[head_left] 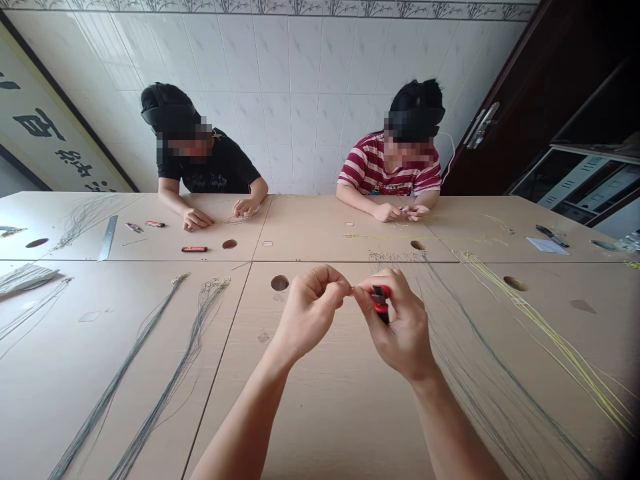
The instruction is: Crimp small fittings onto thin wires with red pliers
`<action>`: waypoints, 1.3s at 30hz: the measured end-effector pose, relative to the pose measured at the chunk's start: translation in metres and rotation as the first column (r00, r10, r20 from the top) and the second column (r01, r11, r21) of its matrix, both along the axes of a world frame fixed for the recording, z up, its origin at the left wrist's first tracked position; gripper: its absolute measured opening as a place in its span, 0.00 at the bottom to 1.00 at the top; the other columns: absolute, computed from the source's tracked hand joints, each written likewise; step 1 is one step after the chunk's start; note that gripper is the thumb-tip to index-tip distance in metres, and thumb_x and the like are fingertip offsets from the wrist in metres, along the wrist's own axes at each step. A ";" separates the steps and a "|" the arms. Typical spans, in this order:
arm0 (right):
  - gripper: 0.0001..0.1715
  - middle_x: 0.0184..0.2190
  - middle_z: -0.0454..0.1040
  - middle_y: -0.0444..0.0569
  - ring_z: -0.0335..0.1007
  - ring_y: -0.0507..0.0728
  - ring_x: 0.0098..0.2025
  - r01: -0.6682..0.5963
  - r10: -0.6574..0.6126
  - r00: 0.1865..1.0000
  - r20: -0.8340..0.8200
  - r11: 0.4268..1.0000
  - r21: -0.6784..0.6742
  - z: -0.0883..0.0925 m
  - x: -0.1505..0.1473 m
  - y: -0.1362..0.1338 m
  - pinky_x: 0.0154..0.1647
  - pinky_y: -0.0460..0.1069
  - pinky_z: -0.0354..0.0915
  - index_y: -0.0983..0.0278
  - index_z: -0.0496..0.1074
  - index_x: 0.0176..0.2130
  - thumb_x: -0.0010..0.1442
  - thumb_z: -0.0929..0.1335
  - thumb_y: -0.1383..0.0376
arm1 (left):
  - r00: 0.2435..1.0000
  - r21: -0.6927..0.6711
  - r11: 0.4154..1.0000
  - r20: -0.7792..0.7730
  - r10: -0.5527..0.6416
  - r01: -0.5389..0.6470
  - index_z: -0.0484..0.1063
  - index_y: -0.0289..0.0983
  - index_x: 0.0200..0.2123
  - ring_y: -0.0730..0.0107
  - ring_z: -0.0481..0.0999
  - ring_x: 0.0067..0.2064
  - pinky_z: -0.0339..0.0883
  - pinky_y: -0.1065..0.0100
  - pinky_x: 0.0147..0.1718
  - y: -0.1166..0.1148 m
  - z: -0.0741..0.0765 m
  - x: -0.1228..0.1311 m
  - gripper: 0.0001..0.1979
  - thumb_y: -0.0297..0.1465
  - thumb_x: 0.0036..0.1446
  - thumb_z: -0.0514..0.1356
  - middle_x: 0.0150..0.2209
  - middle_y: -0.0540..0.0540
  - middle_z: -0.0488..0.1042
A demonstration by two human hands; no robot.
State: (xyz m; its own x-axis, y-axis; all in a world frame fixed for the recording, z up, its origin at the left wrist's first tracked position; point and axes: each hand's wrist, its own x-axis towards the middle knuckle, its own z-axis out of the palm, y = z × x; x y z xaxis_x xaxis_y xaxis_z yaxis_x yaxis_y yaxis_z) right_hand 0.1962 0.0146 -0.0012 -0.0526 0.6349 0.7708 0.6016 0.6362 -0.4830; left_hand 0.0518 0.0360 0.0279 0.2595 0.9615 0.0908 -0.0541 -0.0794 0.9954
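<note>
My left hand [316,303] is closed in a pinch, thumb against fingers, above the middle of the table. Its fingertips meet those of my right hand [400,320] at a tiny light piece [353,289], too small to name. Inside the curled fingers of my right hand sits a pair of small pliers [381,305] with red and black handles, mostly hidden by the palm. Right of my hands lie thin grey wires [467,347] and a bundle of yellow wires [555,337] with small metal ends. Two grey wire bundles [135,363] [187,363] lie to the left.
Across the table [280,427] sit a person in black [215,163] and a person in red stripes [395,163], both handling small pieces. A steel ruler [108,238], a red-black cutter [195,249] and round cable holes [279,283] show on the tabletop.
</note>
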 end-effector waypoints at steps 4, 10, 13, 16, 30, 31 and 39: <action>0.08 0.28 0.65 0.43 0.59 0.53 0.31 -0.007 0.007 1.000 0.002 1.000 0.001 0.001 0.000 0.000 0.32 0.49 0.58 0.59 0.62 0.36 0.63 0.65 0.72 | 1.000 -0.010 1.000 0.005 -0.002 0.002 0.64 0.36 0.23 0.79 0.52 0.23 0.46 0.72 0.21 -0.001 0.003 0.000 0.06 0.27 0.51 0.54 0.20 0.56 0.56; 0.07 0.27 0.65 0.43 0.60 0.54 0.31 -0.008 0.008 1.000 -0.009 1.000 -0.005 0.001 0.000 0.000 0.32 0.49 0.59 0.59 0.63 0.36 0.64 0.65 0.71 | 1.000 -0.031 0.999 0.015 -0.019 0.020 0.65 0.36 0.23 0.79 0.50 0.22 0.43 0.72 0.20 -0.002 0.005 -0.001 0.06 0.28 0.52 0.55 0.19 0.56 0.54; 0.07 0.27 0.65 0.43 0.60 0.53 0.31 -0.009 0.009 1.000 -0.009 1.000 -0.002 0.001 0.000 0.000 0.31 0.49 0.59 0.59 0.63 0.36 0.64 0.65 0.71 | 0.999 -0.038 0.999 0.005 -0.031 0.031 0.65 0.36 0.24 0.80 0.49 0.22 0.41 0.71 0.20 -0.002 0.005 -0.002 0.06 0.29 0.53 0.55 0.19 0.57 0.54; 0.07 0.27 0.65 0.43 0.59 0.53 0.31 -0.009 0.009 1.000 -0.010 1.000 0.004 0.002 0.001 0.000 0.31 0.49 0.59 0.59 0.63 0.36 0.64 0.66 0.71 | 0.999 -0.038 0.998 0.000 -0.040 0.040 0.65 0.36 0.24 0.80 0.49 0.21 0.41 0.71 0.20 -0.001 0.005 -0.002 0.07 0.29 0.54 0.56 0.19 0.56 0.54; 0.03 0.29 0.65 0.43 0.62 0.52 0.30 -0.043 0.043 0.999 -0.005 0.992 -0.122 0.005 0.006 0.001 0.33 0.49 0.61 0.60 0.65 0.37 0.64 0.65 0.68 | 1.000 0.031 0.999 -0.017 -0.027 0.027 0.65 0.36 0.24 0.79 0.51 0.22 0.46 0.73 0.21 0.003 0.004 -0.010 0.08 0.30 0.55 0.56 0.20 0.56 0.56; 0.03 0.29 0.65 0.43 0.62 0.53 0.30 -0.041 0.044 0.999 0.022 0.991 -0.128 0.008 0.009 0.002 0.33 0.49 0.61 0.60 0.65 0.36 0.64 0.65 0.68 | 0.999 0.052 0.999 -0.030 -0.009 0.010 0.65 0.36 0.24 0.79 0.51 0.22 0.47 0.73 0.21 0.004 0.004 -0.012 0.07 0.30 0.54 0.56 0.20 0.55 0.57; 0.07 0.27 0.66 0.45 0.62 0.57 0.32 0.075 -0.019 0.872 0.489 0.993 -0.096 0.029 0.039 0.012 0.33 0.50 0.58 0.61 0.63 0.32 0.55 0.64 0.73 | 0.930 0.349 0.930 -0.290 0.227 -0.118 0.62 0.38 0.25 0.78 0.52 0.21 0.49 0.74 0.20 0.005 0.000 -0.018 0.06 0.27 0.53 0.54 0.19 0.56 0.55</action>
State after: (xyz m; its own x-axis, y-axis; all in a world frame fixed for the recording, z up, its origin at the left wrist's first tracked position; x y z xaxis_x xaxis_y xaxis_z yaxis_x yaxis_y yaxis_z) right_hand 0.2355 0.0271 0.0279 -0.3708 0.7239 0.5818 0.8060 0.5621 -0.1856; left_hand 0.0338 0.0407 0.0279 0.1600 0.9261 0.3416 0.3061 -0.3756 0.8748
